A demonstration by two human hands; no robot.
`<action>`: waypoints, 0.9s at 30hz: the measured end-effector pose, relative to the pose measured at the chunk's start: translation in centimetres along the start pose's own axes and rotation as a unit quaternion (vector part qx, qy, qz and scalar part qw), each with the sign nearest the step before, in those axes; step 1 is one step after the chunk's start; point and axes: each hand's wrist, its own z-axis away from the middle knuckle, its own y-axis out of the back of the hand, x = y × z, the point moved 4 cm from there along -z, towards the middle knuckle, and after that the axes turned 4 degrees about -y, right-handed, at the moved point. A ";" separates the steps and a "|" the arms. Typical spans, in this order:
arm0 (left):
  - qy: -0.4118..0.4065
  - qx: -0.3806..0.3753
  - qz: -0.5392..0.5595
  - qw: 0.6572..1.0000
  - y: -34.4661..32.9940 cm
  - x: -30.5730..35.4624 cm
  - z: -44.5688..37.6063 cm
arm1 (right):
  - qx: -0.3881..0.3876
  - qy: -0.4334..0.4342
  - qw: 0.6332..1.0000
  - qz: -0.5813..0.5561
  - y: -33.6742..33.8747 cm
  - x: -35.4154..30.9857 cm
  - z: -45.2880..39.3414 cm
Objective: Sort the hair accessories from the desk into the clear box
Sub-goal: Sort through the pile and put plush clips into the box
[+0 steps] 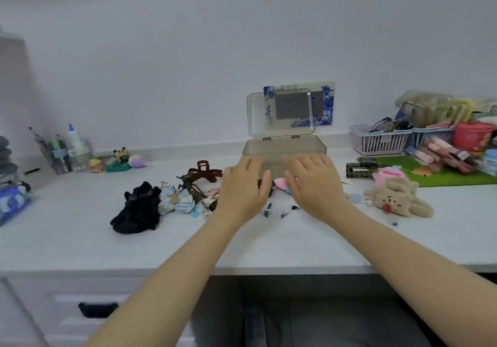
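The clear box stands open at the back middle of the white desk, its lid upright. My left hand and my right hand hover side by side just in front of the box, fingers straight, holding nothing. Between them peeks a pink accessory. Left of my hands lie a dark red claw clip, a brown claw clip, pale patterned bows and a black fabric bow. Small clips lie below my hands.
A plush beige toy and a leopard-print clip lie to the right, before a green mat and baskets of cosmetics. Figurines and a clear organiser stand at the back left. A drawer handle sits below the desk edge.
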 end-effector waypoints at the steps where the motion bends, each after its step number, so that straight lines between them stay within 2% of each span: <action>1: 0.005 -0.011 0.006 1.000 -0.3 0.0 0.5 | -0.005 -0.004 1.000 -0.002 -0.4 0.0 0.6; 3: 0.013 -0.040 0.000 0.999 -1.7 -0.3 1.2 | -0.031 -0.030 0.999 0.000 -1.3 0.4 1.5; 7: 0.050 -0.136 0.005 0.989 -4.4 -1.7 1.9 | -0.164 -0.102 0.981 -0.009 -3.6 1.5 2.6; 10: 0.090 -0.215 0.060 0.971 -6.1 -3.0 2.0 | -0.268 -0.128 0.955 0.001 -5.7 2.8 2.5; 12: 0.107 -0.237 0.096 0.961 -6.9 -3.8 1.8 | -0.284 -0.133 0.949 -0.020 -6.8 3.6 2.2; 17: 0.095 -0.222 0.131 0.962 -7.7 -5.1 0.5 | -0.257 -0.133 0.956 -0.043 -7.3 4.4 1.7; 22: 0.047 -0.091 0.035 0.994 -4.7 -7.3 -1.4 | -0.173 -0.090 0.980 -0.036 -6.5 1.7 -1.4; 24: 0.073 -0.067 -0.007 0.995 -3.8 -9.4 -1.9 | -0.197 -0.084 0.976 -0.045 -7.3 0.2 -3.1; 27: 0.128 -0.089 -0.123 0.980 -3.2 -12.3 -2.5 | -0.239 -0.059 0.967 -0.064 -9.3 -2.0 -4.6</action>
